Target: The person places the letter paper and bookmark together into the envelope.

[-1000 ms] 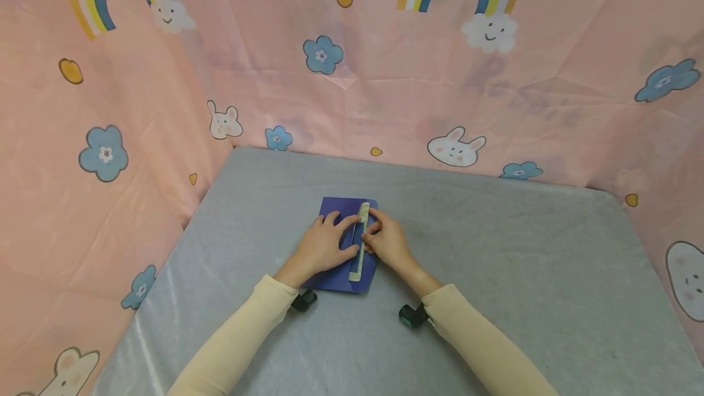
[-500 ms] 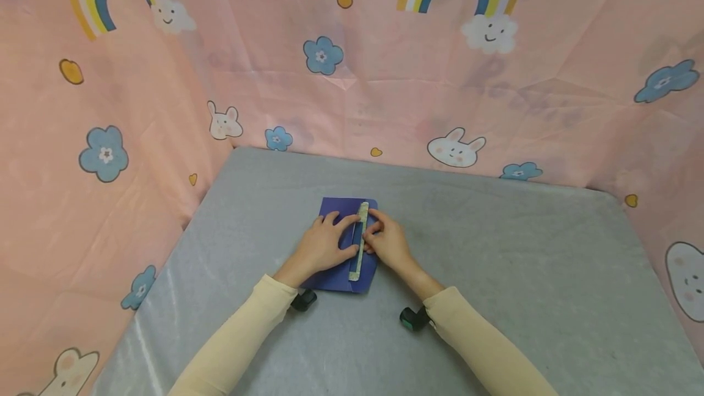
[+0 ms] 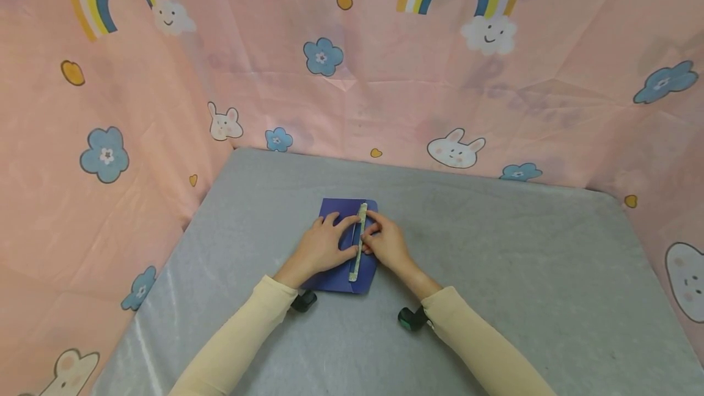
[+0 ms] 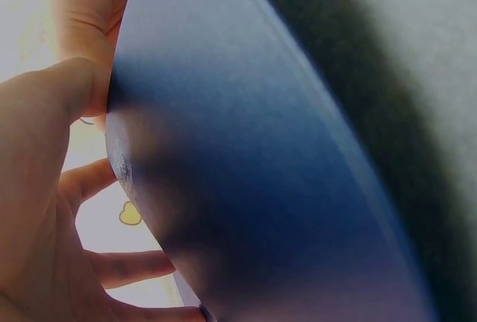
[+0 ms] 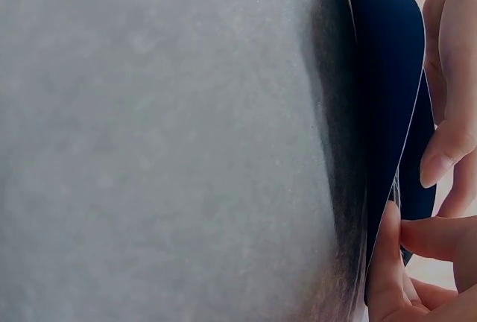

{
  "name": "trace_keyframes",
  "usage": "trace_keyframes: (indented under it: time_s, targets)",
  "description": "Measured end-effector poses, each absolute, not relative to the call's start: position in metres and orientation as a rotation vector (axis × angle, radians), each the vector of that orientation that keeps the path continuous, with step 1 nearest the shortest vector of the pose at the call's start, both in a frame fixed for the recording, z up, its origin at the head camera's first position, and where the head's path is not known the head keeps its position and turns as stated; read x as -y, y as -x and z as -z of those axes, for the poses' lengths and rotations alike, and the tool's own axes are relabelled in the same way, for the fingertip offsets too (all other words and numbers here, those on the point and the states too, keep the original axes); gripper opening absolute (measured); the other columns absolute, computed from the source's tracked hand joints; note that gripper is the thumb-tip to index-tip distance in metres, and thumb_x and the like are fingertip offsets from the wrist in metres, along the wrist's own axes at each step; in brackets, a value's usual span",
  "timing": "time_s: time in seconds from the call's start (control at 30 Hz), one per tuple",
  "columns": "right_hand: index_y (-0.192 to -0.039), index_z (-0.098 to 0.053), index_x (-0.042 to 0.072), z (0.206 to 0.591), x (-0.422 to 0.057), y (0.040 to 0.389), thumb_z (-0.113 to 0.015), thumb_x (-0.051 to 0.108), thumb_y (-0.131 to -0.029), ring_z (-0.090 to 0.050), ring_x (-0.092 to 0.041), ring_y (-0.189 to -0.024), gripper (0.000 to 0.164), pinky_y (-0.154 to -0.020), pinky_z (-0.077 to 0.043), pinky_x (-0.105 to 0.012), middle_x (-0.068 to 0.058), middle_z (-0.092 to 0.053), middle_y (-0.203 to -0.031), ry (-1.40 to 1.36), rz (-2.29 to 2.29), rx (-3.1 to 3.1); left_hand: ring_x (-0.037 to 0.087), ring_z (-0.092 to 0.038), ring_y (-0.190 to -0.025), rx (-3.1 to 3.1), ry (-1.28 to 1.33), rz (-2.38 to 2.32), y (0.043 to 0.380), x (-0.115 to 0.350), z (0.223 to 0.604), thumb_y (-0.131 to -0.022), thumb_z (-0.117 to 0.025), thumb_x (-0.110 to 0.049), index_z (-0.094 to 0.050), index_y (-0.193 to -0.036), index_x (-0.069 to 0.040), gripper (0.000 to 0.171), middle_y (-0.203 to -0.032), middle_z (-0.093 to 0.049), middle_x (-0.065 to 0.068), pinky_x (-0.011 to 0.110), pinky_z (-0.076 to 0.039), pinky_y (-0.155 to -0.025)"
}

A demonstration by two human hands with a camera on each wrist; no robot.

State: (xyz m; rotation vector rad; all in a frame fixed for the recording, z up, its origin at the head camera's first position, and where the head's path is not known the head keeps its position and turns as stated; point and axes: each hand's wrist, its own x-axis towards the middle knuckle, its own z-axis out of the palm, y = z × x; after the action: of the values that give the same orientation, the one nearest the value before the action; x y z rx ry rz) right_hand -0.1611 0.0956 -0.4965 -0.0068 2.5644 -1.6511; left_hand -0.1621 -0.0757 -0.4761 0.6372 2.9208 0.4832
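Observation:
A blue-purple paper envelope [image 3: 342, 205] lies on the grey table, its flap side to the right. Along that side runs a narrow pale yellow-green patterned strip [image 3: 354, 275]. My left hand [image 3: 323, 245] rests on the envelope with fingers spread, thumb and index tips against the strip's left side. The right hand [image 3: 389, 242] pinches the strip's right side between thumb and fingers. From the right wrist, the dark blue flap [image 5: 384, 54] stands partly up beside the pinching fingertips [image 5: 386, 244]. In the left wrist view the blurred envelope [image 4: 246, 143] hides much of the work.
Grey cloth covers the table [image 3: 511, 274]. A pink printed curtain [image 3: 385, 102] hangs behind it and along both sides. Black wrist cameras [image 3: 411, 319] sit below each wrist, close above the table.
The strip looks slightly narrower, tilted up a little toward the left, and the right fingers have shifted slightly left with it. The left hand stays in place.

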Motion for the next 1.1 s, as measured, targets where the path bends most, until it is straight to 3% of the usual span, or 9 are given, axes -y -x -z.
trace_keyframes:
  time_s: [0.5, 0.83, 1.1]
  targets:
    - [-0.145, -0.046, 0.0, 0.5003, -0.0928, 0.1644, -0.064, -0.004, -0.088, -0.066, -0.01, -0.058, 0.06, -0.057, -0.057, -0.027, -0.016, -0.069, -0.089, 0.014, 1.628, -2.554, 0.047, -0.053, -0.127, -2.927, -0.643, -0.469, 0.1627, 0.0764, 0.477, -0.088, -0.064, -0.051, -0.045, -0.147, -0.033, 0.064, -0.147, -0.048, 0.021, 0.06, -0.051, -0.093]
    - [-0.144, -0.047, -0.002, 0.5029, -0.0964, 0.1643, -0.06, -0.009, -0.087, -0.068, -0.015, -0.057, 0.059, -0.057, -0.058, -0.03, -0.021, -0.069, -0.086, 0.02, 1.7, -2.494, 0.047, -0.053, -0.127, -2.927, -0.64, -0.462, 0.1628, 0.0757, 0.4779, -0.088, -0.065, -0.05, -0.044, -0.147, -0.034, 0.065, -0.147, -0.049, 0.021, 0.059, -0.052, -0.092]
    - [-0.143, -0.05, -0.001, 0.5026, -0.0974, 0.1646, -0.064, -0.007, -0.086, -0.069, -0.015, -0.057, 0.059, -0.057, -0.058, -0.029, -0.02, -0.07, -0.084, 0.018, 1.702, -2.479, 0.047, -0.053, -0.126, -2.932, -0.651, -0.456, 0.1628, 0.0763, 0.4768, -0.087, -0.066, -0.049, -0.044, -0.147, -0.034, 0.065, -0.146, -0.049, 0.021, 0.059, -0.052, -0.091]
